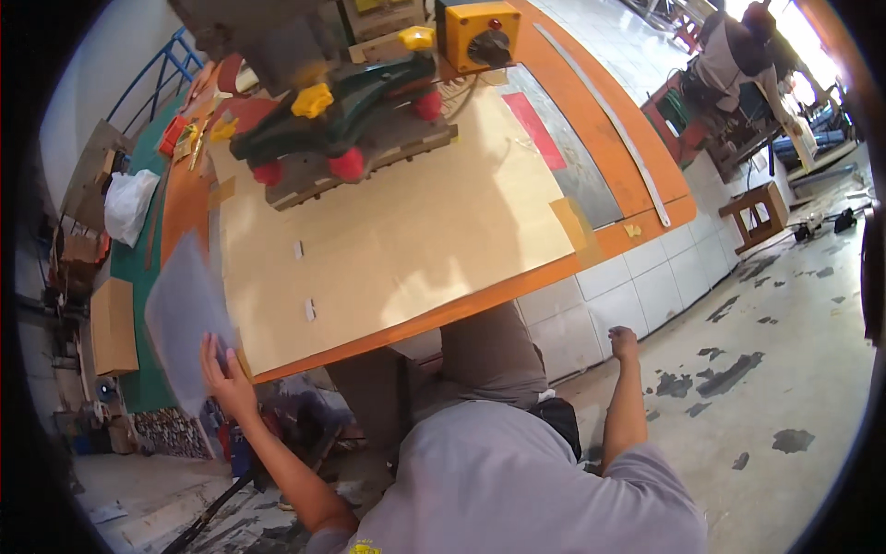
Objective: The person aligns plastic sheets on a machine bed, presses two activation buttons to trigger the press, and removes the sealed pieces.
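My left hand (229,379) lies at the near left corner of the orange worktable, its fingers stretched out flat against a translucent plastic sheet (189,309). That sheet sits beside the table's left edge, over a green surface. My right hand (624,342) hangs by my right side, away from the table, with its fingers curled in and nothing visible in them. A large cream sheet (434,249) covers most of the tabletop, and brown tape (574,224) crosses its right corner. Two small white pieces, an upper one (298,249) and a lower one (309,309), rest on its left part.
Over the cream sheet stands a press head with dark green arms (369,106), yellow knobs and red ends. Behind it is a yellow control box (475,37). A metal ruler (609,115) lies along the right edge. Another person (734,60) is farther off at right.
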The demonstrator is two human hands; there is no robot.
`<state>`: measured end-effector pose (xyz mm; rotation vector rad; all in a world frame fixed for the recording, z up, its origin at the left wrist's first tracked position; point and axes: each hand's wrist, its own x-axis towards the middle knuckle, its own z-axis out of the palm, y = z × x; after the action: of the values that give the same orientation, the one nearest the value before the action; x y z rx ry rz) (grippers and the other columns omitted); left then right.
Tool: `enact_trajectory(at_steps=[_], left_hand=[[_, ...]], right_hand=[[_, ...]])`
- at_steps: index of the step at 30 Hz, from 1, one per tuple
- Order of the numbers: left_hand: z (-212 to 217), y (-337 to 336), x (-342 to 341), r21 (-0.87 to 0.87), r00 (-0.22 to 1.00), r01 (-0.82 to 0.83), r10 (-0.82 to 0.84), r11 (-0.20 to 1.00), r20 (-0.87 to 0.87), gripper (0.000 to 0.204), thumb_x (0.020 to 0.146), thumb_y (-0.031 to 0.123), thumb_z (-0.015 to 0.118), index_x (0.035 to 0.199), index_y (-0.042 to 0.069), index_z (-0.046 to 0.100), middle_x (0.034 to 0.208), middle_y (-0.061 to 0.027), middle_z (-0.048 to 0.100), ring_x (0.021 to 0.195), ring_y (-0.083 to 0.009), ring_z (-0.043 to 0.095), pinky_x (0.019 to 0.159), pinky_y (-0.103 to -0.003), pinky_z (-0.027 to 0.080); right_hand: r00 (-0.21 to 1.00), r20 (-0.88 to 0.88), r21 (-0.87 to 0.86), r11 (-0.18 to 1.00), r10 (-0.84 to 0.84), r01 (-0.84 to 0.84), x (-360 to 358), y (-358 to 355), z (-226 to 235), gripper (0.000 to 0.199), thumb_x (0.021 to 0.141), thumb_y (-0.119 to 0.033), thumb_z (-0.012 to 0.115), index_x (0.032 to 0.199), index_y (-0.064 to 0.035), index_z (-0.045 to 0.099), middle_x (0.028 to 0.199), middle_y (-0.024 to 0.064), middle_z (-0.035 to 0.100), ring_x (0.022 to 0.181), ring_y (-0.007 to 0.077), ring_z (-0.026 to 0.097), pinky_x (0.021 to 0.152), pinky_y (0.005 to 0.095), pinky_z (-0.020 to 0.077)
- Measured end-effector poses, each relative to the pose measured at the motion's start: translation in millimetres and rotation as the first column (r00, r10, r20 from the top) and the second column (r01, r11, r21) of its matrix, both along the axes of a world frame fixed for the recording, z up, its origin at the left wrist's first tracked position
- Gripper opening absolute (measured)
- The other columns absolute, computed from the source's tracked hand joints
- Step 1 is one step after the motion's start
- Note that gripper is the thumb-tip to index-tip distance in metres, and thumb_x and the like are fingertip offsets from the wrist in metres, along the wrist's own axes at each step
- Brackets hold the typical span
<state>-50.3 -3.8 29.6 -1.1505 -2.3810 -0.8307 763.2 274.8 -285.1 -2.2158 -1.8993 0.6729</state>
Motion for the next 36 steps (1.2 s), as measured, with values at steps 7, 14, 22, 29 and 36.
enact_trajectory(at_steps=[7, 14, 22, 29, 36], left_hand=[[1.3, 14.9, 7.1, -0.051, 0.999, 0.004, -0.002, 0.999, 0.034, 0.039, 0.106, 0.02, 0.063, 0.14, 0.001, 0.064, 0.156, -0.0159, 0.056, 0.144, -0.0373, 0.052, 0.121, -0.049, 0.04], [11.3, 6.2, 2.3, -0.161, 0.999, -0.023, 0.026, 0.987, 0.019, 0.042, 0.106, 0.024, 0.065, 0.143, 0.003, 0.063, 0.156, -0.0152, 0.056, 0.146, -0.0362, 0.051, 0.12, -0.048, 0.041], [17.1, -7.5, -13.6, -0.162, 0.99, -0.101, 0.116, 0.982, 0.083, 0.035, 0.104, 0.027, 0.07, 0.132, 0.005, 0.074, 0.139, -0.0135, 0.064, 0.13, -0.0323, 0.06, 0.11, -0.046, 0.048], [19.3, 10.0, -28.0, -0.036, 0.974, -0.103, 0.109, 0.994, 0.197, 0.03, 0.107, 0.023, 0.067, 0.118, -0.002, 0.077, 0.116, -0.015, 0.073, 0.11, -0.0295, 0.068, 0.098, -0.037, 0.052], [19.2, -7.4, -63.1, -0.01, 0.938, 0.033, -0.027, 0.999, 0.345, 0.029, 0.109, 0.022, 0.062, 0.119, -0.001, 0.076, 0.114, -0.0151, 0.074, 0.104, -0.0226, 0.07, 0.093, -0.035, 0.054]], right_hand=[[0.988, -0.033, -0.159, 0.976, -0.153, 0.146, 13.9, -11.2, -44.6, 0.02, 0.096, -0.011, 0.067, 0.109, -0.0044, 0.081, 0.101, 0.0166, 0.081, 0.097, 0.0274, 0.079, 0.089, 0.039, 0.061], [0.927, 0.288, -0.148, 0.945, -0.241, 0.292, 44.3, -3.8, -39.5, 0.033, 0.096, -0.012, 0.058, 0.124, -0.0113, 0.076, 0.117, 0.0178, 0.078, 0.111, 0.0352, 0.075, 0.096, 0.0458, 0.0576], [0.956, 0.206, -0.193, 0.949, -0.21, 0.25, 1.1, -4.4, -47.0, 0.04, 0.096, -0.03, 0.068, 0.132, -0.0117, 0.071, 0.125, 0.0185, 0.076, 0.117, 0.0373, 0.072, 0.102, 0.0489, 0.0555], [0.939, -0.321, -0.35, 0.905, 0.124, -0.24, -103.1, -16.3, 9.7, 0.046, 0.096, -0.035, 0.072, 0.131, -0.0043, 0.073, 0.128, 0.0221, 0.074, 0.117, 0.0373, 0.072, 0.103, 0.0444, 0.0568], [0.82, -0.122, -0.077, 0.818, 0.56, -0.57, -212.2, 9.6, 164.0, 0.035, 0.099, -0.029, 0.071, 0.123, -0.0045, 0.076, 0.119, 0.0192, 0.077, 0.11, 0.0401, 0.073, 0.103, 0.0456, 0.0553]])
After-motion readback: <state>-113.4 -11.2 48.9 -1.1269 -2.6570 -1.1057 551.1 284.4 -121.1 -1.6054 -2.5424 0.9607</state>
